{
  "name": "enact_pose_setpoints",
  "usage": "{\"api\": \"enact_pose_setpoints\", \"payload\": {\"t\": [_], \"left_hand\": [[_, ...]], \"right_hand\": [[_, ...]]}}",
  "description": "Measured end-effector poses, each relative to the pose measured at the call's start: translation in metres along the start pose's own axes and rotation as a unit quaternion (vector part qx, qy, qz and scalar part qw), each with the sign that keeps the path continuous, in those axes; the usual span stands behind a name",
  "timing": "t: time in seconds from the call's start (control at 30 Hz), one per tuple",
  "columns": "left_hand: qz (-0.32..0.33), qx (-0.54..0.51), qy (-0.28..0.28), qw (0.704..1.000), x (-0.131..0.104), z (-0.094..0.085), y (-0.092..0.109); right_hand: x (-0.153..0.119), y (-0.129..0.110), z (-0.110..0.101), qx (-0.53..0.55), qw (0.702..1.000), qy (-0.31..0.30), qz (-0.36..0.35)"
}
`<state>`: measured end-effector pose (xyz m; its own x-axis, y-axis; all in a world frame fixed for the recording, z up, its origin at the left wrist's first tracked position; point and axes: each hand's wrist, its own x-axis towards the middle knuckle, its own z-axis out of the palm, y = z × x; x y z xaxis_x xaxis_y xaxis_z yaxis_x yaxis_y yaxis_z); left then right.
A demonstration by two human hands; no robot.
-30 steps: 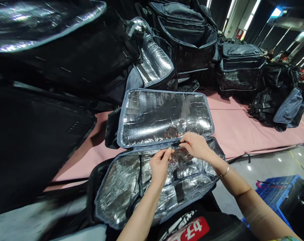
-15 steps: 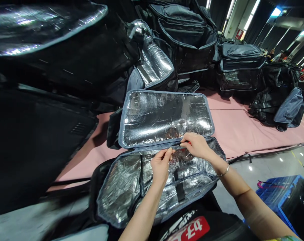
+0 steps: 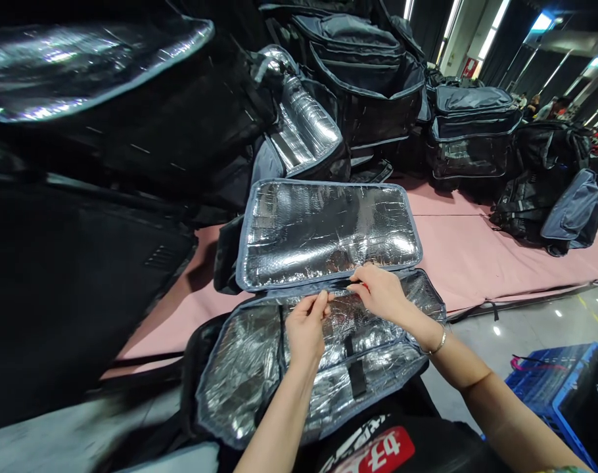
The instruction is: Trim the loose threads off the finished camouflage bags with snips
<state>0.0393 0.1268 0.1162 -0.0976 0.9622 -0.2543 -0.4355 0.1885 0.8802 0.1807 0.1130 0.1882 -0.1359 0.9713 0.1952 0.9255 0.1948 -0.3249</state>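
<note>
An open black bag lies before me, its silver foil lid [image 3: 328,226] folded back and its foil-lined inside [image 3: 244,368] facing up. Grey-blue binding edges both parts. My left hand [image 3: 306,328] pinches the edge at the seam between lid and body. Just right of it, my right hand [image 3: 380,292] is closed at the same seam, with a small red bit showing between its fingers; the rest of that object is hidden.
Black bags are piled at the left [image 3: 131,131] and back [image 3: 368,79]. More bags stand on the pink table [image 3: 457,249] to the right. A blue crate [image 3: 550,387] sits on the floor at lower right.
Both hands have shifted slightly left along the seam, still closed. The open bag has barely moved.
</note>
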Motion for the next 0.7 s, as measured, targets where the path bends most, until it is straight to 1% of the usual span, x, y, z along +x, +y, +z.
{"api": "enact_pose_setpoints", "payload": {"t": [0.1,0.2,0.3,0.5,0.7], "left_hand": [[-0.003,-0.012,0.004,1.0,0.0,0.0,-0.002],[-0.003,-0.017,0.003,1.0,0.001,0.0,-0.002],[-0.001,-0.017,0.001,1.0,0.001,0.0,-0.002],[0.006,-0.009,-0.004,1.0,0.001,-0.002,-0.005],[0.024,0.012,0.004,1.0,0.004,-0.004,-0.01]], "right_hand": [[0.001,-0.002,0.001,-0.023,1.0,-0.002,-0.012],[0.003,-0.003,0.003,-0.024,0.999,-0.002,-0.03],[0.004,-0.001,0.006,-0.018,0.999,0.002,-0.032],[0.004,0.004,0.01,0.054,0.998,0.012,-0.025],[0.003,-0.007,0.016,0.027,0.999,0.012,-0.04]]}}
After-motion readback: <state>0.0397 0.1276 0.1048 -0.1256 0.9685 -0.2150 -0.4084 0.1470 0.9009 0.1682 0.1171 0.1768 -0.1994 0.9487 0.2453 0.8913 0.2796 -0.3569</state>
